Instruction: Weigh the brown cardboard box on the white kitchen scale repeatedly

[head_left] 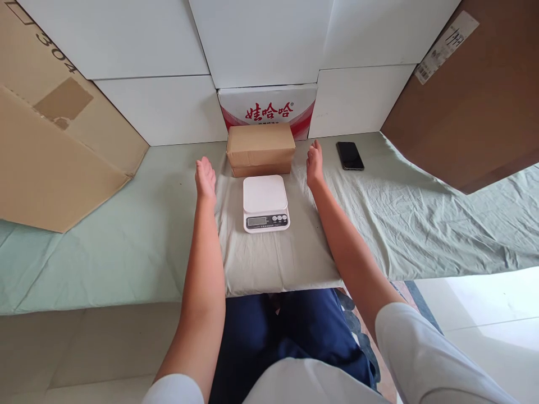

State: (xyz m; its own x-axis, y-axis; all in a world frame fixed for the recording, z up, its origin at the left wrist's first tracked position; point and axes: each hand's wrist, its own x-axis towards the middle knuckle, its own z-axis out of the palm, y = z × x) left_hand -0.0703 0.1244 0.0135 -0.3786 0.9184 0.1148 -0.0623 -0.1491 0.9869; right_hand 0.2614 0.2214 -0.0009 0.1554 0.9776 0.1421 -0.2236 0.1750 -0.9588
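A white digital kitchen scale (265,193) sits on the cloth-covered table, its display and buttons facing me. Right behind it stands a closed brown cardboard box (261,147). To the left of the box and scale, my left hand (205,177) is held on edge, fingers stretched out, holding nothing. My right hand (314,164) mirrors it on the other side, palm turned inward, fingers extended and also without anything in them. Neither hand touches the box or the scale.
A black phone (350,155) lies right of my right hand. A white and red carton (268,104) stands behind the brown box, amid white panels (160,109). Large cardboard sheets lean at left (63,146) and right (471,106). The green cloth (168,235) is wrinkled.
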